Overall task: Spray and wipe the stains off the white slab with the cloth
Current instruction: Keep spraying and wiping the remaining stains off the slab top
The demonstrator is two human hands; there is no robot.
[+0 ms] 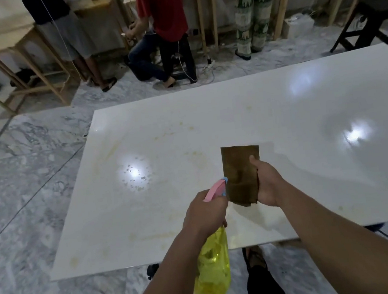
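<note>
A: What is held nearest the camera?

B: A yellow spray bottle (213, 269) is gripped round its neck by the left hand (205, 215). Its long axis runs away from the camera, the body toward the viewer and the pink nozzle (215, 189) pointed forward over the white slab (282, 116).

A: And the cloth?

B: A folded brown cloth (240, 175) is pinched by the right hand (268, 184), thumb on top, its long side pointing away. It is held above the slab's near half, just beside the nozzle.

A: What is seen farther out?

B: Yellowish stains (181, 129) and droplets (135, 176) are spread across the slab. Beyond it, wooden tables (17, 46) and standing people (160, 16) are seen.
</note>
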